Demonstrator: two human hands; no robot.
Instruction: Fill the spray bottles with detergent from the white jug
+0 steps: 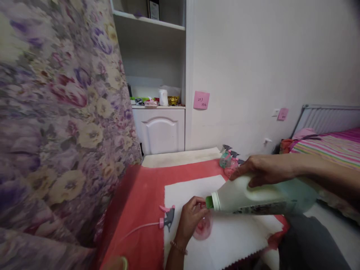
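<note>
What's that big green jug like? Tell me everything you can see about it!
The large, pale green, cloudy plastic jug has a ringed neck, a bright green spout and a dark printed label, too blurred to read. It's tipped almost sideways above the table, held by the right hand. Its spout is at the top of the small, round, clear pink bottle in the left hand. I can't tell if liquid is flowing.

From afar I see a floral curtain [75,112] left of a white cabinet [161,131]. A pale wall [239,67] runs right toward a bed [326,118] with striped bedding [332,149].
</note>
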